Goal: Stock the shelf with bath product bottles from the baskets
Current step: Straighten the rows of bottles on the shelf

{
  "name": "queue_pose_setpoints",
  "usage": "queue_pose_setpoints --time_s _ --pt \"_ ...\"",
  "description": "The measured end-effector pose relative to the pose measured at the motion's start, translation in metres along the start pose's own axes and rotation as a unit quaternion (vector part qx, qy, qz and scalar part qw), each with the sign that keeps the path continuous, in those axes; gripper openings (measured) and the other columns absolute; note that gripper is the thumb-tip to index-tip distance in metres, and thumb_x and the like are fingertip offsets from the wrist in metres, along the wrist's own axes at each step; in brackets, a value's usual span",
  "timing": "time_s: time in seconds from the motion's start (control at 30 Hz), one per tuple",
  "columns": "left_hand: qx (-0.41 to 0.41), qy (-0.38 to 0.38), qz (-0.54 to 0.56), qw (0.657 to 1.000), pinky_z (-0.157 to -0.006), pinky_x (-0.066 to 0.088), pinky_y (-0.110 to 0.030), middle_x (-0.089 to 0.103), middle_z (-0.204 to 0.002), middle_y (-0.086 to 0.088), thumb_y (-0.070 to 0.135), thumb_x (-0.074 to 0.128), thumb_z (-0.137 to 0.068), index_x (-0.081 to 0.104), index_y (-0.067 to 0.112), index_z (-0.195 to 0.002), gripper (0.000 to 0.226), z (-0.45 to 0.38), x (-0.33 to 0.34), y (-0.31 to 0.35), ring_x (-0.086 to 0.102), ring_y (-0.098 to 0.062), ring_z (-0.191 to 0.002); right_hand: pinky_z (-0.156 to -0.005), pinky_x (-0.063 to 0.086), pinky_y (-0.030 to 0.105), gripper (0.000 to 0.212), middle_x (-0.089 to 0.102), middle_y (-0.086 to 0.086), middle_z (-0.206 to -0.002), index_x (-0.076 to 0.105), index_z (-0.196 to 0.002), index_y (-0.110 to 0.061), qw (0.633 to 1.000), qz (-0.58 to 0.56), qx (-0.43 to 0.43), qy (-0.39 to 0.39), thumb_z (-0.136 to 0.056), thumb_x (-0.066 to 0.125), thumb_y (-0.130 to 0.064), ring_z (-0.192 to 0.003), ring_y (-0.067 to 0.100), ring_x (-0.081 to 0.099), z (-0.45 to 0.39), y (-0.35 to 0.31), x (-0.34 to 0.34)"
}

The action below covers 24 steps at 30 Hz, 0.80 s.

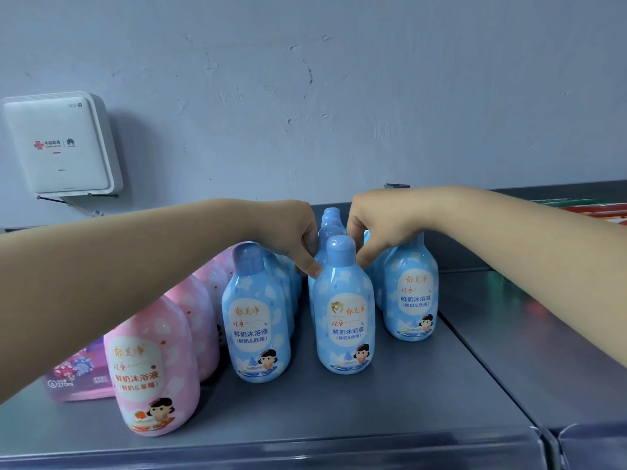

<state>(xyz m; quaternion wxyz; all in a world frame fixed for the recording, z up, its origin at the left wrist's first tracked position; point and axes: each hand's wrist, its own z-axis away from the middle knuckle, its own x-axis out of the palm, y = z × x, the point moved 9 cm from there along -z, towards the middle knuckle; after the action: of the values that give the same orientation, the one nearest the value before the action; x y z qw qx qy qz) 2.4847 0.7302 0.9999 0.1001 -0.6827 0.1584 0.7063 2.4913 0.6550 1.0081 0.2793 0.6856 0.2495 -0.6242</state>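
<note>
Middle blue bottle (343, 310) stands upright on the grey shelf (390, 401), front of its row. Your left hand (291, 235) and right hand (380, 225) pinch its shoulders with curled fingers (310, 266), either side of the cap. More blue bottles flank it; pink bottles (152, 368) line up left.
</note>
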Motion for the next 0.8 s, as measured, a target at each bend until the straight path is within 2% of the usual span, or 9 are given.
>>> queue_pose_setpoints --time_s 0.13,0.23,0.27,0.33,0.4,0.53,0.63,0.7,0.8 --pt "-0.005 -0.009 -0.003 1.000 -0.051 0.032 -0.007 0.052 -0.043 0.018 0.041 0.076 -0.073 0.070 0.016 -0.067 0.027 0.001 0.002 0.000 0.040 0.001 -0.045 -0.055 0.038 0.019 0.043 0.065 0.006 -0.089 0.072 -0.098 -0.014 1.000 0.018 0.005 -0.005 -0.073 0.071 -0.050 -0.070 0.012 0.048 0.002 -0.002 0.001" --pt "-0.016 -0.032 -0.031 0.999 -0.052 0.031 -0.005 0.052 -0.042 0.018 0.042 0.074 -0.075 0.064 0.021 -0.058 0.029 0.004 0.000 0.001 0.041 0.002 -0.044 -0.068 0.046 0.020 0.036 0.069 -0.011 -0.086 0.073 -0.099 -0.020 1.000 0.018 0.009 0.002 -0.073 0.074 -0.045 -0.079 0.009 0.058 0.007 -0.003 -0.007" --pt "-0.024 -0.035 -0.041 0.998 -0.059 0.035 -0.006 0.058 -0.048 0.019 0.043 0.073 -0.074 0.068 0.020 -0.062 0.027 0.007 -0.003 0.001 0.044 0.003 -0.048 -0.072 0.048 0.020 0.031 0.067 -0.018 -0.081 0.074 -0.098 -0.023 1.000 0.014 0.010 0.007 -0.073 0.075 -0.042 -0.080 0.005 0.060 0.010 -0.003 -0.012" --pt "-0.035 -0.027 -0.048 0.998 -0.073 0.040 -0.019 0.070 -0.067 0.016 0.047 0.074 -0.069 0.075 0.020 -0.076 0.028 0.014 -0.013 0.000 0.050 -0.002 -0.062 -0.071 0.045 0.015 0.025 0.062 -0.028 -0.072 0.074 -0.095 -0.028 1.000 0.004 0.008 0.010 -0.073 0.076 -0.038 -0.077 -0.006 0.059 0.019 -0.002 -0.021" --pt "-0.031 -0.014 -0.034 0.999 -0.075 0.041 -0.027 0.072 -0.078 0.014 0.048 0.075 -0.064 0.076 0.022 -0.083 0.032 0.025 -0.021 0.003 0.051 -0.007 -0.070 -0.066 0.042 0.009 0.023 0.061 -0.033 -0.065 0.072 -0.091 -0.033 1.000 -0.014 -0.003 0.002 -0.070 0.077 -0.040 -0.072 -0.013 0.056 0.030 -0.005 -0.025" --pt "-0.003 -0.003 -0.026 1.000 -0.070 0.044 -0.010 0.070 -0.076 0.018 0.043 0.076 -0.069 0.077 0.022 -0.086 0.028 0.041 -0.012 0.018 0.054 0.009 -0.062 -0.076 0.049 0.018 0.029 0.066 -0.024 -0.075 0.073 -0.089 -0.031 0.999 -0.010 -0.027 -0.022 -0.066 0.077 -0.048 -0.084 -0.001 0.060 0.041 -0.024 -0.011" --pt "0.007 -0.017 -0.031 0.999 -0.082 0.049 -0.025 0.073 -0.083 0.006 0.045 0.074 -0.071 0.077 0.019 -0.088 0.032 0.043 0.004 0.021 0.055 -0.002 -0.068 -0.071 0.049 0.027 0.030 0.071 -0.009 -0.079 0.075 -0.083 -0.024 0.999 -0.003 -0.039 -0.014 -0.067 0.075 -0.049 -0.078 0.012 0.062 0.040 -0.032 -0.002" --pt "0.014 -0.019 -0.033 0.999 -0.084 0.050 -0.033 0.073 -0.085 -0.002 0.046 0.074 -0.071 0.076 0.015 -0.088 0.036 0.044 0.008 0.023 0.052 -0.007 -0.069 -0.064 0.045 0.022 0.030 0.072 -0.007 -0.080 0.075 -0.084 -0.023 0.999 0.002 -0.034 -0.005 -0.069 0.075 -0.049 -0.073 0.011 0.059 0.040 -0.032 -0.003" --pt "0.017 -0.019 -0.028 0.999 -0.083 0.050 -0.035 0.072 -0.089 -0.008 0.045 0.075 -0.071 0.076 0.013 -0.089 0.037 0.044 0.009 0.022 0.051 -0.008 -0.069 -0.064 0.043 0.017 0.027 0.071 -0.010 -0.082 0.074 -0.085 -0.025 1.000 -0.003 -0.029 -0.002 -0.071 0.074 -0.047 -0.076 0.008 0.059 0.043 -0.033 -0.002"
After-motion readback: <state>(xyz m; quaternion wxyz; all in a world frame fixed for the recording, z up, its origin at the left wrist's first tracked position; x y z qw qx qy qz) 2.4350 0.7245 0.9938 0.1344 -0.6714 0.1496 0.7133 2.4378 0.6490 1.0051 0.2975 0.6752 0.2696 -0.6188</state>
